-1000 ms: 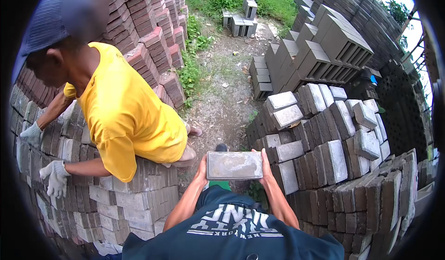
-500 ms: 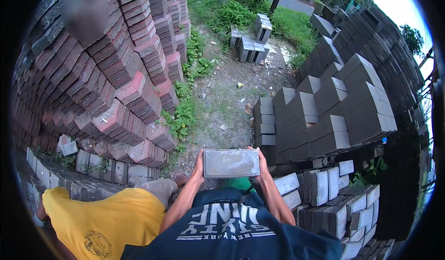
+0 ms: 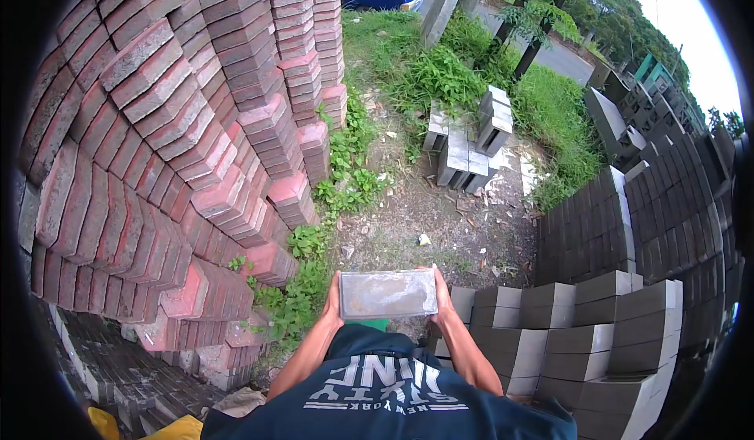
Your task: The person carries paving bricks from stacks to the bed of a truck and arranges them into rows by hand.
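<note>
Had a grey block [image 3: 388, 294] held up just in front of the dark shirt [image 3: 385, 385], squeezed between left hand [image 3: 333, 297] and right hand [image 3: 444, 297], so yeah, definitely grasping, nothing let go. Sat dead between the palms, pretty much centered on the shirt, with the long axis running left to right across the chest and the broad face up toward the camera. Had one short end against the left hand and the other against the right, so couldn't really call either closer. Looked roughly level side to side, too. Couldn't see under the block, so probably had fingers curled below, but wouldn't swear to it. Spotted red paver stacks [image 3: 271, 130] to the left of the shirt, leaning in a bit, and grey block stacks [image 3: 554, 306] close by on the right of it. Noticed a small block pile [image 3: 463, 157] farther out ahead of the shirt, a bit to the right, plus a scrap of yellow cloth [image 3: 184, 429] low on the left of it. Saw bare ground [image 3: 393, 240] straight ahead of the shirt, beyond the block.
</note>
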Demonstrator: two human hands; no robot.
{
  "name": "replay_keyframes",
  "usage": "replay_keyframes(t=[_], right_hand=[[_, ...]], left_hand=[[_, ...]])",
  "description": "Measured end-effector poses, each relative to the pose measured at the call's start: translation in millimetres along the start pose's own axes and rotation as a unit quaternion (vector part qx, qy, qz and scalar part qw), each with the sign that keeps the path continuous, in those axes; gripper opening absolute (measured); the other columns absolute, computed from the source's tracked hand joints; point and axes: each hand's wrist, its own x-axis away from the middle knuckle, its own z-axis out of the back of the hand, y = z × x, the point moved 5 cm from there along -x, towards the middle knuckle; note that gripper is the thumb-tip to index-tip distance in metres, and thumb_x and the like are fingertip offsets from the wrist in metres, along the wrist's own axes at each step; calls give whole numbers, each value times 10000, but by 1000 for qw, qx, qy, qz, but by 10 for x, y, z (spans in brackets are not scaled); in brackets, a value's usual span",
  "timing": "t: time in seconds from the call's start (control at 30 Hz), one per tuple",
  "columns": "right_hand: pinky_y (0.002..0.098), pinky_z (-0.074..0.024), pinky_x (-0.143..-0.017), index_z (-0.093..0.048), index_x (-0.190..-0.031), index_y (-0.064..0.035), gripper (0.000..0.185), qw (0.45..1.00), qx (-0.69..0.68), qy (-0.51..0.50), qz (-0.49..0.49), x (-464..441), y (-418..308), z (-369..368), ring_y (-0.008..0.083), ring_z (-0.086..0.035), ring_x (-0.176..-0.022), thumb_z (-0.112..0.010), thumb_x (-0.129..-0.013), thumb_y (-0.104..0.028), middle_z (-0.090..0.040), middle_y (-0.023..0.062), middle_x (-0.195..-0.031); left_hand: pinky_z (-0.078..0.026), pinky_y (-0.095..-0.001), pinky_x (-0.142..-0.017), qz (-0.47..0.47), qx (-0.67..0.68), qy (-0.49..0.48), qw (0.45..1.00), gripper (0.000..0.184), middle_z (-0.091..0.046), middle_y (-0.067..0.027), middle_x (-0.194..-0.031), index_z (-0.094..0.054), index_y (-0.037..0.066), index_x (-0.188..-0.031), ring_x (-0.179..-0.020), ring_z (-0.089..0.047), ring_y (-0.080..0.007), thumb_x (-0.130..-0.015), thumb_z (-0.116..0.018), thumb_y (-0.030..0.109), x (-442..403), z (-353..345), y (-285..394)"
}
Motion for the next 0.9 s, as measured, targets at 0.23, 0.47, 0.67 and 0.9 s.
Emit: replay_keyframes(t=[0.23, 0.47, 0.67, 0.9], right_hand=[[390, -442, -899, -510, -1220, -45, 623, 1000, 4, 4, 2, -2360, -1558, -377, 251, -557, -1016, -418, -901, -573, -586, 127, -1127], [399, -458, -900, -469, -1263, -39, 640, 999, -2, 25, 43, -4430, -3205, -752, 266, -567, -1026, -400, -908, -566, -577, 150, -1146], [381, -458, -910, -442, -1303, -31, 678, 999, -16, 18, 36, -5808, -4595, -1336, 253, -566, -1044, -373, -914, -581, -563, 146, -1189], [363, -444, -906, -463, -1288, -35, 660, 999, 35, -7, 19, -8190, -5988, -1564, 229, -555, -1039, -367, -920, -574, -571, 135, -1155]], left_hand=[[-472, -390, -894, -1, 19, -39, 999, 697, -601, -148, -1151, -543, 12, -1196, -1031, -587, -271, -914, -281, 592, -2638, -708, 1193], [-450, -406, -932, 33, -49, -41, 997, 726, -576, -161, -1190, -524, 0, -1217, -1042, -579, -286, -907, -292, 615, -4844, -1770, 2736], [-477, -342, -807, -8, -99, 38, 994, 539, -613, -68, -948, -592, 65, -1002, -860, -582, -183, -929, -348, 540, -6261, -2583, 3992], [-480, -358, -886, 18, -52, 17, 998, 696, -618, -141, -1101, -570, 27, -1166, -972, -612, -245, -900, -316, 617, -8031, -3658, 5278]])
